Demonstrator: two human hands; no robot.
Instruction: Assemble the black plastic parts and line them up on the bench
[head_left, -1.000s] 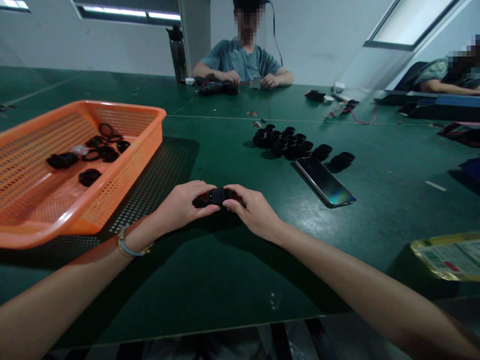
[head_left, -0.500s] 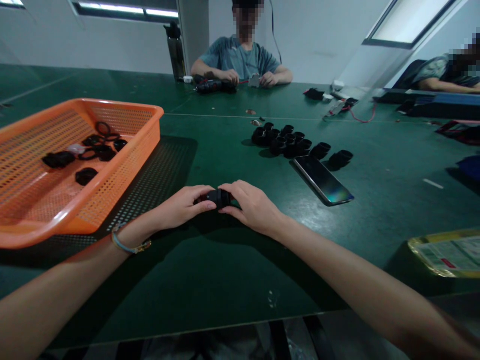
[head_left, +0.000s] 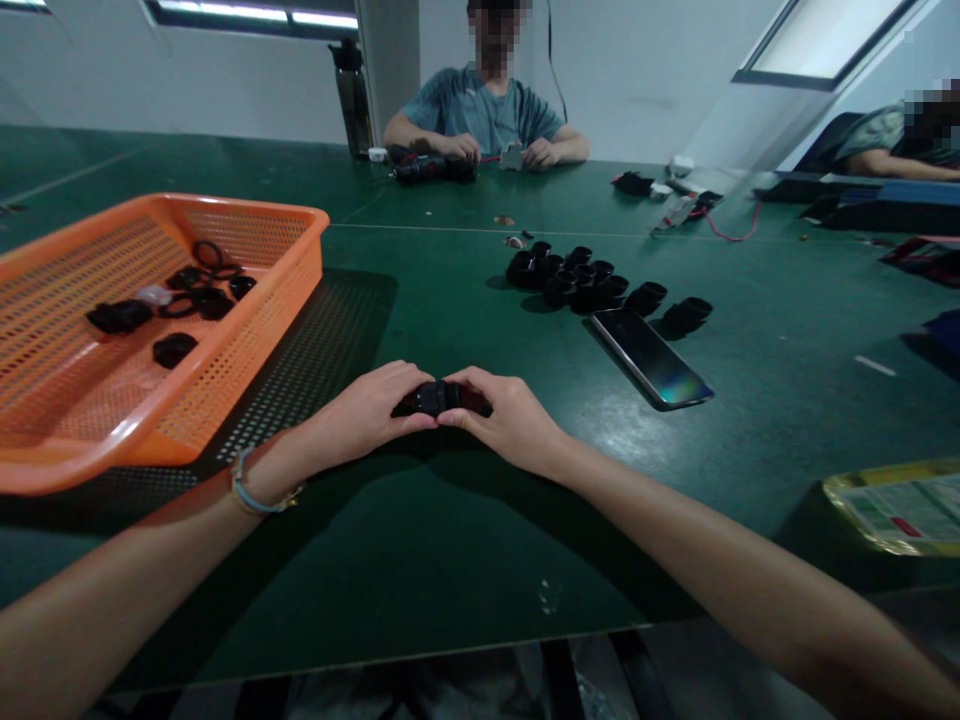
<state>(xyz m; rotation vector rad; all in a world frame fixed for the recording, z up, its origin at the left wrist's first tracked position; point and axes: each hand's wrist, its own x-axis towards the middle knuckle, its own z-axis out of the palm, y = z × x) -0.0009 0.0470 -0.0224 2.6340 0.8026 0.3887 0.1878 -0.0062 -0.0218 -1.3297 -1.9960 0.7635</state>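
Observation:
Between my two hands lies a black cylindrical fitting (head_left: 433,398), held sideways a little above the green table (head_left: 450,580). My left hand (head_left: 375,402) grips its left end between thumb and fingers. My right hand (head_left: 510,415) is closed around the right end, thumb below and fingers on top. My fingers hide part of the fitting, so I cannot tell whether it is one piece or two joined. Further back to the right stands a group of similar black pieces (head_left: 574,280).
An orange basket (head_left: 247,365) with black rings and parts stands at left. A phone (head_left: 651,358) lies right of centre, a gold-rimmed packet (head_left: 900,510) at the right edge. Across the table, a person (head_left: 487,120) sits behind a power drill (head_left: 431,168); a bottle (head_left: 351,100) stands beside.
My right hand's fingers have shifted their hold on the fitting, and more of the dark piece shows inside that hand. My left fingers have also moved slightly. The view has shifted a little.

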